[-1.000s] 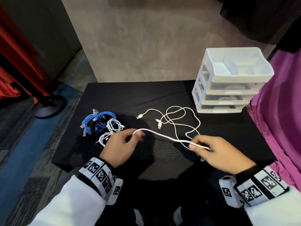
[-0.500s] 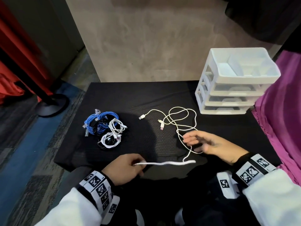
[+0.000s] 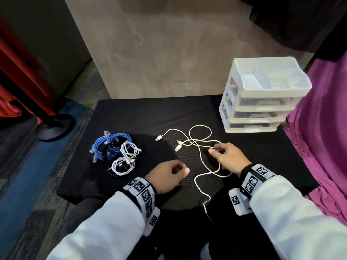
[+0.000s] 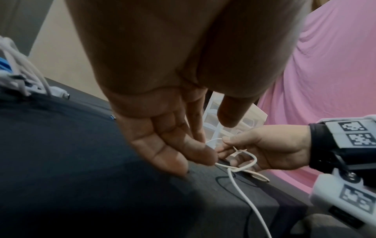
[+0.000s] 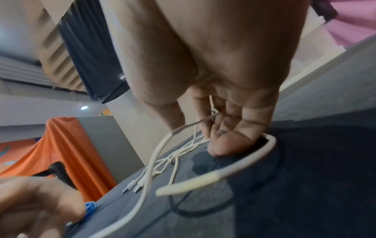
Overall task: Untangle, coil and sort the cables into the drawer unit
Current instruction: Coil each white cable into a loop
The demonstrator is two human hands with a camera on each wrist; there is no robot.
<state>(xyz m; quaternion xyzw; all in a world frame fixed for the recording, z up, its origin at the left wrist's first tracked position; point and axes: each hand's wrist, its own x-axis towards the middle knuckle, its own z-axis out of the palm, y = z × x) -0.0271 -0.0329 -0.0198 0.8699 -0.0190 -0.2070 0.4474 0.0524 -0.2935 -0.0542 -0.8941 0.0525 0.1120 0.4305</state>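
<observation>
A long white USB cable (image 3: 200, 125) lies in loose, crossed loops on the black table mat (image 3: 131, 119), and one end trails over the front edge. My right hand (image 3: 214, 148) pinches this cable between thumb and forefinger near the crossing; the left wrist view shows the pinch on the cable (image 4: 240, 190). My left hand (image 3: 180, 170) hovers loosely curled beside the cable and holds nothing. The white three-drawer unit (image 3: 262, 109) stands at the back right, drawers closed, with an open tray on top.
Coiled cables sit together at the left of the mat: a blue coil (image 3: 112, 145), a black one and two white coils (image 3: 122, 167). Pink cloth (image 3: 319, 147) hangs at the right. A black stand base (image 3: 54, 126) rests on the floor to the left.
My left hand has let go of the cable end, which now hangs over the front edge. My right hand moved forward and pinched the cable near the tangle.
</observation>
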